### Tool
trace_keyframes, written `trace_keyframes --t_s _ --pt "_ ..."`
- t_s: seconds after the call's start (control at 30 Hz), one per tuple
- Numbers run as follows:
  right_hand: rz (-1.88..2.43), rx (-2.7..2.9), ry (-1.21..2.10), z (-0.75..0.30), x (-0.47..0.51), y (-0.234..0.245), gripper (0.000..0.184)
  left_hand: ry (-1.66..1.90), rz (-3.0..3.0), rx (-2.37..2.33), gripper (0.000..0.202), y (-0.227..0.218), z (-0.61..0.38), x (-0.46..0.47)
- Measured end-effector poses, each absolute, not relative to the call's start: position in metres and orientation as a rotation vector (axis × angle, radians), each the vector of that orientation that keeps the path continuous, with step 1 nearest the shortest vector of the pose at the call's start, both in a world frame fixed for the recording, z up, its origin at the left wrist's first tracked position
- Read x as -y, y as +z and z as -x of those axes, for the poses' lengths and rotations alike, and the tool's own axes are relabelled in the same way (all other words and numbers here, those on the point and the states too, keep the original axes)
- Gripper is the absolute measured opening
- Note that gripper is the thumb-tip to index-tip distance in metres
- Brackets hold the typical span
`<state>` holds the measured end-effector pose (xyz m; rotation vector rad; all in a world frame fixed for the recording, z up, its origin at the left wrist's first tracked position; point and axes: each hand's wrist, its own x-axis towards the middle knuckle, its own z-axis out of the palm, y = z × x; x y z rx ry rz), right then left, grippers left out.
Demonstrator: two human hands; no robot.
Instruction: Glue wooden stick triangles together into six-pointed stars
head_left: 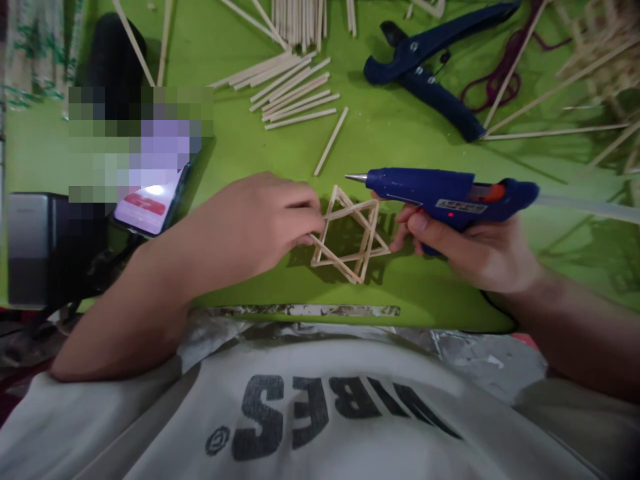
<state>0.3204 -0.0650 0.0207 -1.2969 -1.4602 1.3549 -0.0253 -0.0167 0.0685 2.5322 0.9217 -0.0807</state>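
Note:
A star made of thin wooden sticks (369, 233) is in front of me, just above the green tabletop (260, 297). My left hand (265, 230) pinches its left corner, fingers closed. My right hand (460, 250) is wrapped round the grip of a blue hot glue gun (425, 187), whose metal nozzle points left above the star. A red light glows on the gun's side, and a pale glue stick (590, 208) runs out of its back. A fingertip of my right hand is close to the star's right corner; whether it touches, I cannot tell.
Cut sticks (295, 87) lie beyond the star, one loose stick (331, 141) nearest. Blue cutters (425, 67) and purple-handled scissors (500, 77) rest at the back right, beside a stick structure (605, 60). A phone (150, 203) and black box (43, 247) stand left.

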Motion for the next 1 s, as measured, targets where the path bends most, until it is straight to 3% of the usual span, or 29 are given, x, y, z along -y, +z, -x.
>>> trace_keyframes --t_s 0.23,0.47,0.67,1.0 --pt "1.325 1.472 1.329 -0.319 0.067 0.022 0.015 -0.114 -2.452 -0.976 0.040 0.070 0.025 0.014" --pt "1.335 1.470 1.317 -0.318 0.067 0.020 0.015 -0.107 -2.492 -0.947 0.050 0.070 0.025 0.013" --pt "1.364 1.527 1.227 -0.324 0.070 0.022 0.018 -0.138 -2.469 -0.940 0.039 0.072 0.032 0.014" --pt "1.342 1.489 1.133 -0.324 0.071 0.034 0.008 -0.159 -2.442 -1.030 0.037 0.069 0.037 0.015"
